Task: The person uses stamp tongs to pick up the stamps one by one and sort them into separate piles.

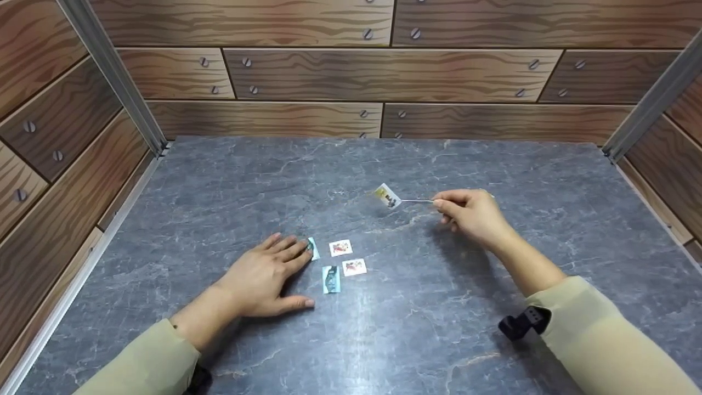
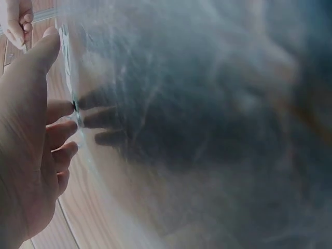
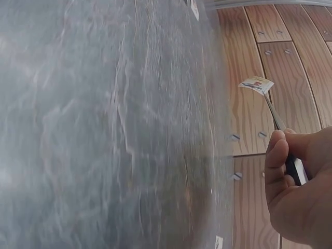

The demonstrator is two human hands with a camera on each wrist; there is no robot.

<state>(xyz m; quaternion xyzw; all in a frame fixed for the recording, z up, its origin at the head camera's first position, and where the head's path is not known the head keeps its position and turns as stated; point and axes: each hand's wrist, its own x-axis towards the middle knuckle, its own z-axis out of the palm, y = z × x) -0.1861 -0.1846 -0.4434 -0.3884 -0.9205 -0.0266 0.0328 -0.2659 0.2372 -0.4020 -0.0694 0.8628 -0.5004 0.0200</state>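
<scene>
My right hand [image 1: 473, 214] pinches a pair of thin metal tweezers [image 1: 418, 201] between thumb and fingers, above the table. At their tip is a small stamp [image 1: 388, 196] with a yellow and dark picture; the right wrist view shows this stamp [image 3: 256, 84] raised at a tilt. My left hand [image 1: 269, 278] lies with fingers spread on the table, its fingertips partly covering a blue stamp [image 1: 313, 249]. Right of that hand lie another blue stamp [image 1: 331, 280] and two white stamps with red pictures, an upper white stamp [image 1: 340, 248] and a lower white stamp [image 1: 354, 267].
The grey marbled table [image 1: 263, 192] reaches back to a wood-patterned wall [image 1: 384, 74]. Similar panels stand at both sides, with metal posts [image 1: 118, 77] at the corners. A black wrist device [image 1: 524, 323] sits at the right sleeve.
</scene>
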